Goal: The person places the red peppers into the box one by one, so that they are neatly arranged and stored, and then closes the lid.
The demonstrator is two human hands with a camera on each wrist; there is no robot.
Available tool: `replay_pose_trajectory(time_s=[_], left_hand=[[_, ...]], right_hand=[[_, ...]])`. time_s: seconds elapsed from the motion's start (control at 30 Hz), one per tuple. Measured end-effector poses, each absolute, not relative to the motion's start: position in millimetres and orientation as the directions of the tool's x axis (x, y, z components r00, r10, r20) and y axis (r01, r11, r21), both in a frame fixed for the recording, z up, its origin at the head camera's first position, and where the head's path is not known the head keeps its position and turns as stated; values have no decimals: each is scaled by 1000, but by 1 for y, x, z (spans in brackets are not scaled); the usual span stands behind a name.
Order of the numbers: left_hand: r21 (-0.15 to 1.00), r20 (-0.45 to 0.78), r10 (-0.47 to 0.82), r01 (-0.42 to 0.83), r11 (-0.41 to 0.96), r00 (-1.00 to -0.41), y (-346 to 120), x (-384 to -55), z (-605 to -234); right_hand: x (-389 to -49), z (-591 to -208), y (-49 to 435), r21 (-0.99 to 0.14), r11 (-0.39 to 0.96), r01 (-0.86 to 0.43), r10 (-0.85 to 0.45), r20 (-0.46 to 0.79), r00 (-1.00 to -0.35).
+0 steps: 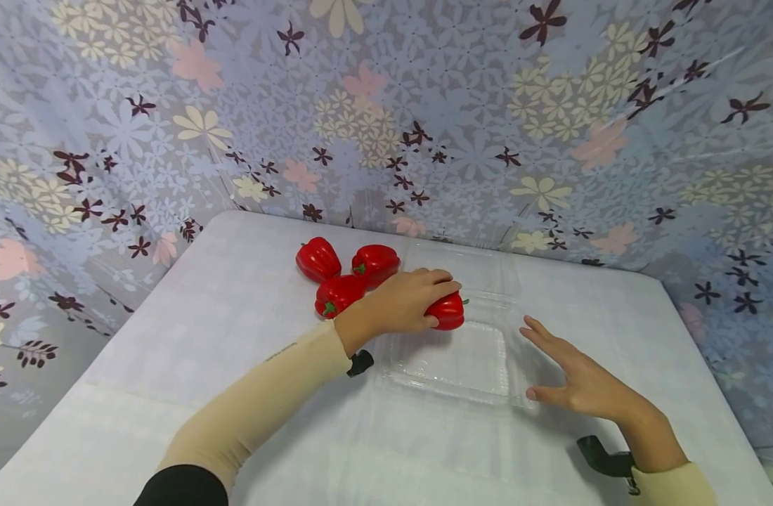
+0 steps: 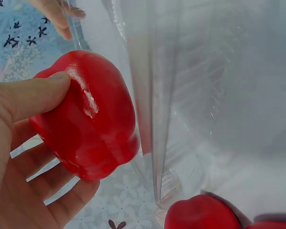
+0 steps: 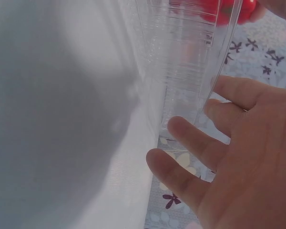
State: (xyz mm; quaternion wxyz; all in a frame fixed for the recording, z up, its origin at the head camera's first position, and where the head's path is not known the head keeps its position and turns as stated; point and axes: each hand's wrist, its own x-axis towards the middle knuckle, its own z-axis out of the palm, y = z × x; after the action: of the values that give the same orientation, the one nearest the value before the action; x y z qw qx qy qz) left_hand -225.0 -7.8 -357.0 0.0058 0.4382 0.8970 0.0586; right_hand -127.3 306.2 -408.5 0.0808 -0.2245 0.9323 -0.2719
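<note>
My left hand (image 1: 414, 301) grips a red bell pepper (image 1: 447, 311), thumb on one side and fingers round the other. In the head view the pepper overlaps a clear plastic container (image 1: 450, 358) with an open lid lying behind it. The left wrist view shows the same glossy pepper (image 2: 88, 114) beside the container's clear wall (image 2: 157, 95). At the container's right side, my right hand (image 1: 579, 376) is spread with its fingers straight and holds nothing. In the right wrist view its fingertips (image 3: 178, 126) are close to the container's wall (image 3: 190, 62).
Three more red bell peppers, one nearest the front (image 1: 339, 295), lie grouped left of the container. All stand on a white-covered table (image 1: 190, 337). A flower-patterned cloth (image 1: 386, 105) hangs behind the table's back edge. Dark wrist-camera mounts (image 1: 604, 460) show below the hands.
</note>
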Motion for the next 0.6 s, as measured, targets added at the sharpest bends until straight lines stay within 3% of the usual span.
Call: replay_pose_trajectory(time_s=[0.6], left_hand=[[167,-58,772,756,632,-633,2,-222,-373]], right_hand=[[-128,-407,305,-550,751,-365,-458,-36,-888]])
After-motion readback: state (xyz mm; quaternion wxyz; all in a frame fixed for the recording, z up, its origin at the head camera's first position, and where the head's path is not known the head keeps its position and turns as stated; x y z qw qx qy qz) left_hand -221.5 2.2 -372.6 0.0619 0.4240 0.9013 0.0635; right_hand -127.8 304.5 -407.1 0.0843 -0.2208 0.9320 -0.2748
